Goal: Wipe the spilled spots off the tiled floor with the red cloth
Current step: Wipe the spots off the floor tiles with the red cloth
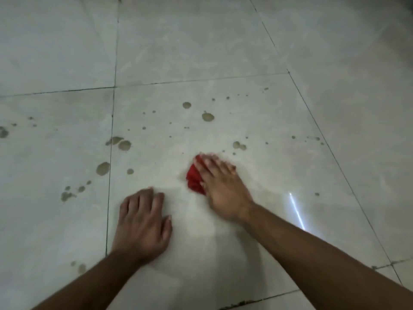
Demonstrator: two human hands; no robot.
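Here the right hand (220,189) (blurred) seemingly presses flat, fingers spread, atop the red cloth (194,179).

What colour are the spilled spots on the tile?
Murky olive-brown spilled spots, seen in the head view on the pale grey-white tiled floor.

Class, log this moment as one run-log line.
right hand presses red cloth on tiled floor | left hand flat on floor | spilled spots remain

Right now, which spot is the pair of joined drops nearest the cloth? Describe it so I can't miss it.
Start at the right hand pressing the red cloth on the middle floor tile. Just beyond its fingertips, slightly right, sits the double spot. Unlike the single round drops around it, it is two blobs touching.
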